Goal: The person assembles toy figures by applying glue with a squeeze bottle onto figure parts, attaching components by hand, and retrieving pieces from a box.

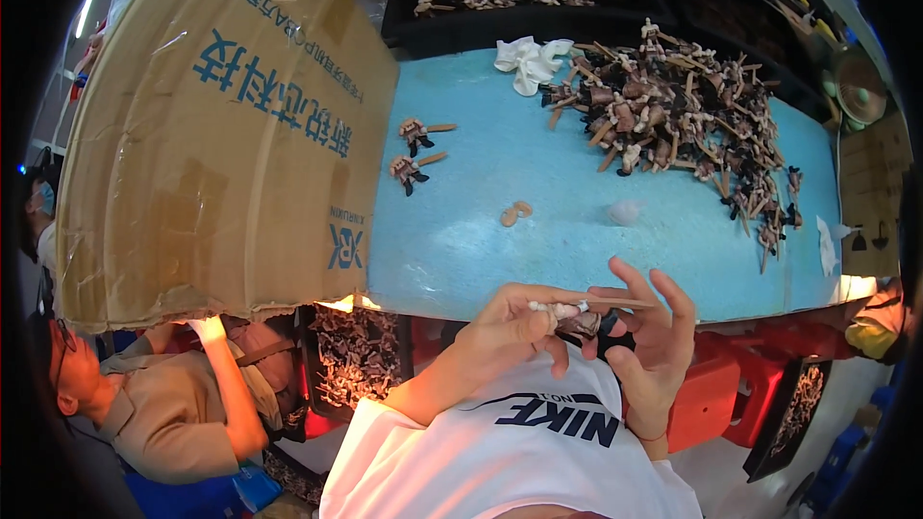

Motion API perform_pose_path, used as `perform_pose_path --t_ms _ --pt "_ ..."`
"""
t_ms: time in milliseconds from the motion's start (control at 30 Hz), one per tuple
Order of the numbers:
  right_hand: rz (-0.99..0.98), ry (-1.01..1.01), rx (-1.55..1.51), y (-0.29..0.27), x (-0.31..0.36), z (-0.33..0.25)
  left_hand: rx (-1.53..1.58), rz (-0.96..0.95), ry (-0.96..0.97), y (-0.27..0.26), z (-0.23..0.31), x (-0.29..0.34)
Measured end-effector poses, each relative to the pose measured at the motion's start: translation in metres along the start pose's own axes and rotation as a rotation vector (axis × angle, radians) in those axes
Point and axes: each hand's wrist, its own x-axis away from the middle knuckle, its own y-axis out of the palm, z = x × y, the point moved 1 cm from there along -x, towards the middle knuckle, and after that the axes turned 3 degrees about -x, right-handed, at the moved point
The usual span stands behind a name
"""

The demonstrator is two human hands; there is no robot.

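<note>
Two hands [502,329] hold one figurine [581,323]; two figurines [415,135] lie near one carton [221,144].

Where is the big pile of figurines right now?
In the head view, the pile of figurines covers the far right part of the blue tabletop, with a crumpled white piece beside its left edge.

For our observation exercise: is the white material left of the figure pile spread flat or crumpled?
Crumpled: the white material shows raised, shadowed folds on the blue tabletop.
</note>
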Motion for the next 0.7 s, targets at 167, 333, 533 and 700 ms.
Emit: perform_pose_path --t_ms 167,333,533,700 --pt "-0.015 0.026 0.106 0.009 -0.002 -0.005 0.133 -0.062 -0.038 -0.008 -0.007 -0.001" --pt "-0.096 -0.069 0.348 0.008 -0.006 -0.005 0.305 -0.165 -0.049 -0.014 -0.016 -0.005" --pt "-0.068 -0.144 0.473 0.008 -0.008 -0.008 0.553 -0.194 -0.069 -0.019 -0.029 -0.006" --pt "-0.077 -0.201 0.605 0.012 -0.01 -0.013 0.677 -0.26 -0.132 -0.026 -0.035 -0.009"
